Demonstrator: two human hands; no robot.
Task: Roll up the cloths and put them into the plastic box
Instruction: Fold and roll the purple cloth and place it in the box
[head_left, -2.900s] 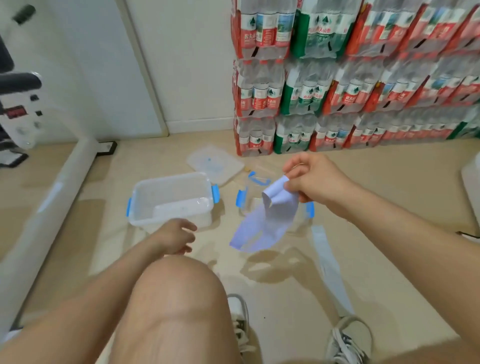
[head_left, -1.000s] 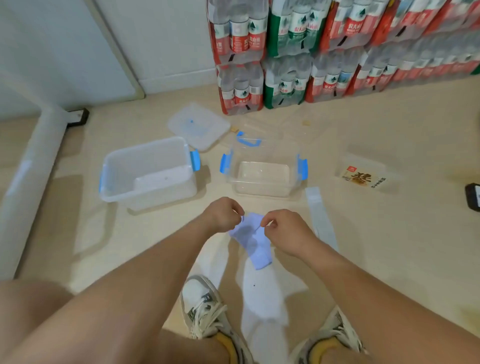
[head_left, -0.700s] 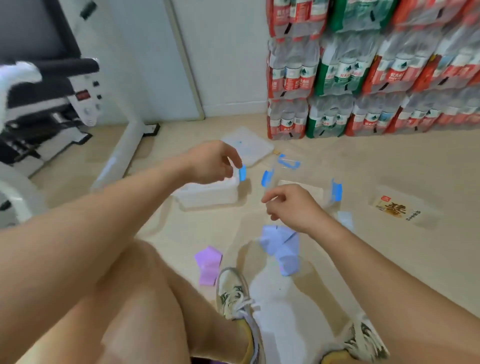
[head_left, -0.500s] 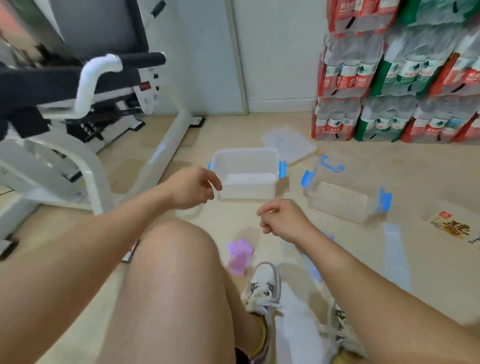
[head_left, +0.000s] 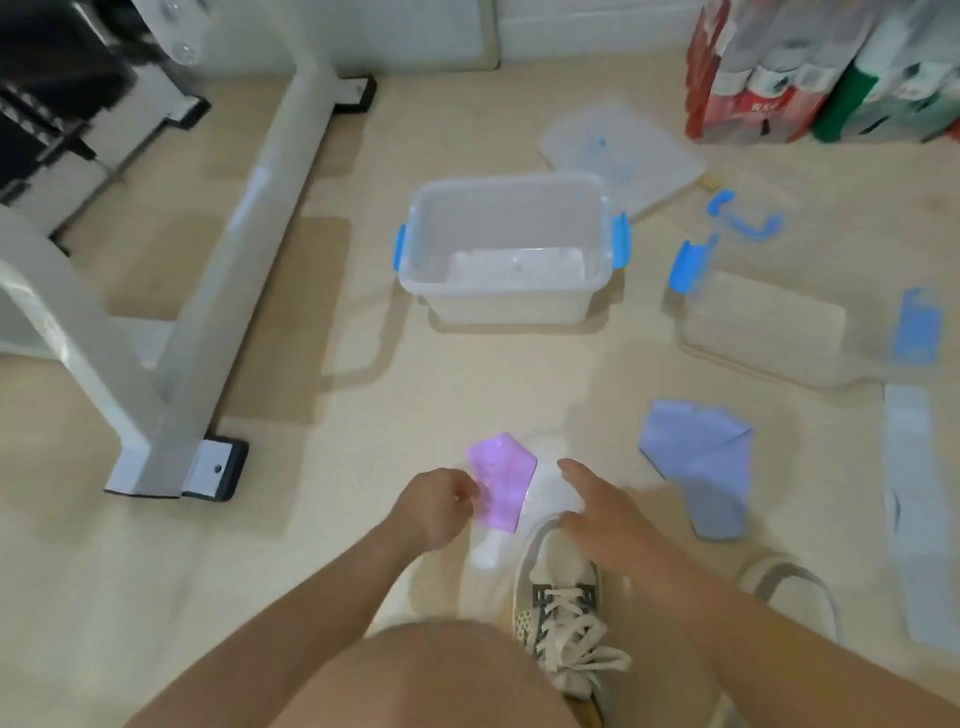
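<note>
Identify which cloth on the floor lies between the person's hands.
The purple cloth, its edge pinched by the left hand, right hand open beside it; the blue cloth lies apart, farther right.

the first cloth (head_left: 501, 480) is just before a shoe (head_left: 558, 597), the second cloth (head_left: 696, 457) to its right. behind them sits the plastic box (head_left: 506, 249), a lid (head_left: 623, 150) farther back.

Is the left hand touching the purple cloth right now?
Touching. The head view shows curled fingers of the left hand overlapping the left edge of the purple cloth, with no gap between them.
</note>
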